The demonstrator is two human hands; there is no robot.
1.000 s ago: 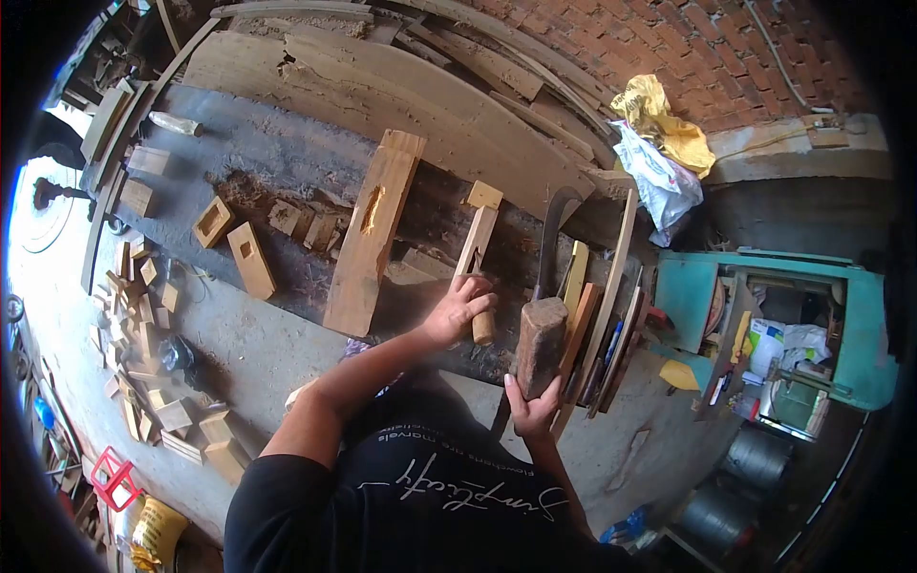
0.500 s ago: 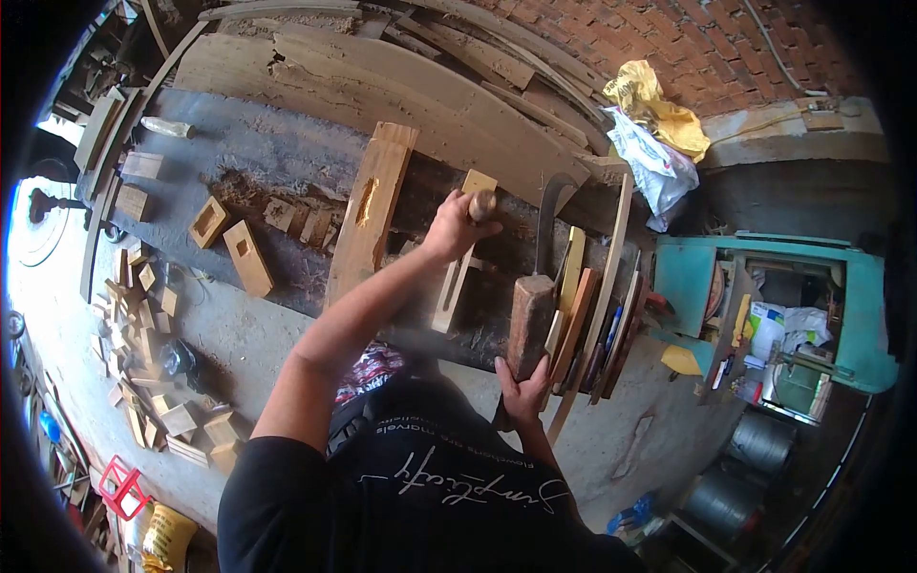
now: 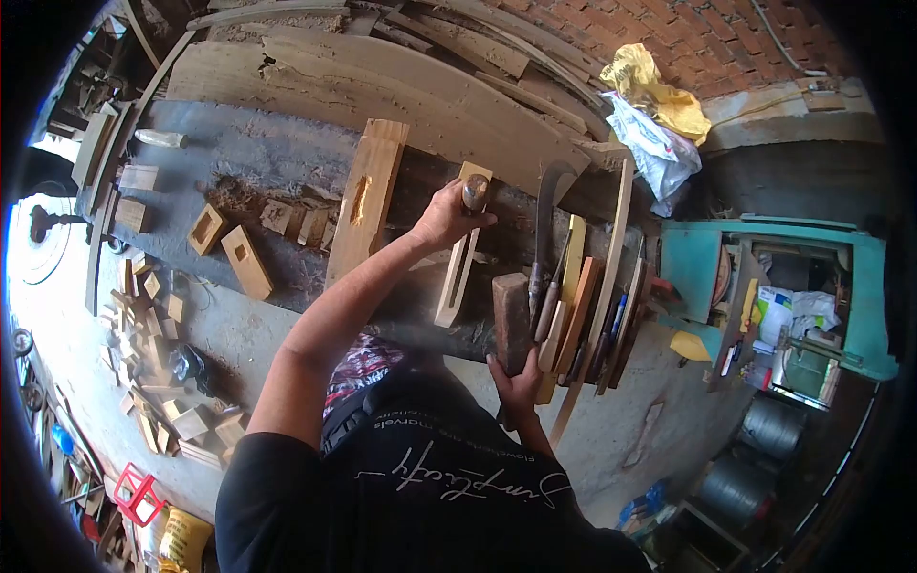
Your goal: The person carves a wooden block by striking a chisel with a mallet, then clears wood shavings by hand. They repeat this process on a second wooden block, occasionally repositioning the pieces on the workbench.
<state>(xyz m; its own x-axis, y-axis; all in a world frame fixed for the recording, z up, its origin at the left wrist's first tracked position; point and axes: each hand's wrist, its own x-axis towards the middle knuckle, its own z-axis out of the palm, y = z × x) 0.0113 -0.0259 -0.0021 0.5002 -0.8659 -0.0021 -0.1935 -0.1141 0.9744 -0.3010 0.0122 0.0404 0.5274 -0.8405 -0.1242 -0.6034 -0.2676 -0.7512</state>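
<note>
My left hand [image 3: 447, 222] is closed round an upright tool handle [image 3: 476, 192], whose lower part is hidden. Under it lies a narrow slotted wood piece [image 3: 453, 291] on the dark workbench [image 3: 287, 124]. Near the bench's front edge, my right hand [image 3: 521, 390] is closed on a mallet with a brown, block-shaped head [image 3: 513, 320]. A thick board with a rough mortise [image 3: 368, 196] lies to the left of my left hand. Right of the mallet are a curved sickle blade [image 3: 544, 215] and several chisels and wood strips [image 3: 576, 306].
Two small mortised blocks [image 3: 248, 263] lie on the bench's left part. Cut offcuts [image 3: 153, 334] are heaped on the floor at left. Large planks [image 3: 382, 86] lean behind the bench. A teal cabinet [image 3: 688, 272] and plastic bags [image 3: 654, 143] are at right.
The mallet and my right hand have shifted left, toward the slotted piece. The tool handle in my left hand now looks more upright. The whole view has shifted slightly.
</note>
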